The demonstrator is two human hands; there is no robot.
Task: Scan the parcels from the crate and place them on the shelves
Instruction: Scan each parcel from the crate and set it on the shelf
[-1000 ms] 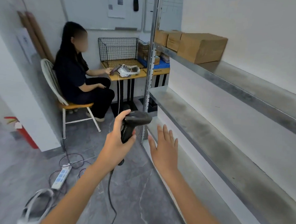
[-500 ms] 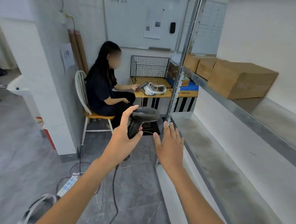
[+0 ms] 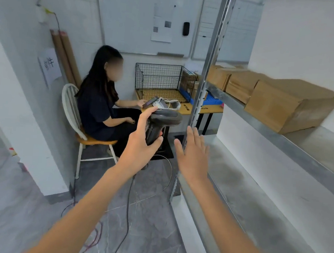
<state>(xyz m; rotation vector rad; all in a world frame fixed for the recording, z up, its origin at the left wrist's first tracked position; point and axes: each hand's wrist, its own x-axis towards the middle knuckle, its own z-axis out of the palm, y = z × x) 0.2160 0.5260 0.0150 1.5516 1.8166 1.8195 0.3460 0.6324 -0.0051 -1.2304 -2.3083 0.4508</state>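
Observation:
My left hand (image 3: 139, 144) grips a black corded barcode scanner (image 3: 163, 120) by its handle, held out at chest height. Beside it, my right hand (image 3: 193, 155) is held out flat and holds nothing, its fingers straight, just in front of the shelf's metal upright (image 3: 206, 70). A black wire crate (image 3: 159, 81) stands on a small wooden table (image 3: 204, 110) ahead, with brown parcels (image 3: 189, 82) behind its right side. Three brown cardboard parcels (image 3: 286, 104) sit in a row on the upper shelf (image 3: 297, 148) at right.
A person sits on a white chair (image 3: 71, 105) left of the table, one hand by a phone (image 3: 150, 102). A bare lower shelf (image 3: 260, 190) runs along the right. Cables (image 3: 125, 211) trail over the grey floor. A white pillar (image 3: 16, 117) stands at left.
The view has moved closer to the table and crate. Both hands have risen slightly and stayed side by side. The left hand has kept its grip on the scanner.

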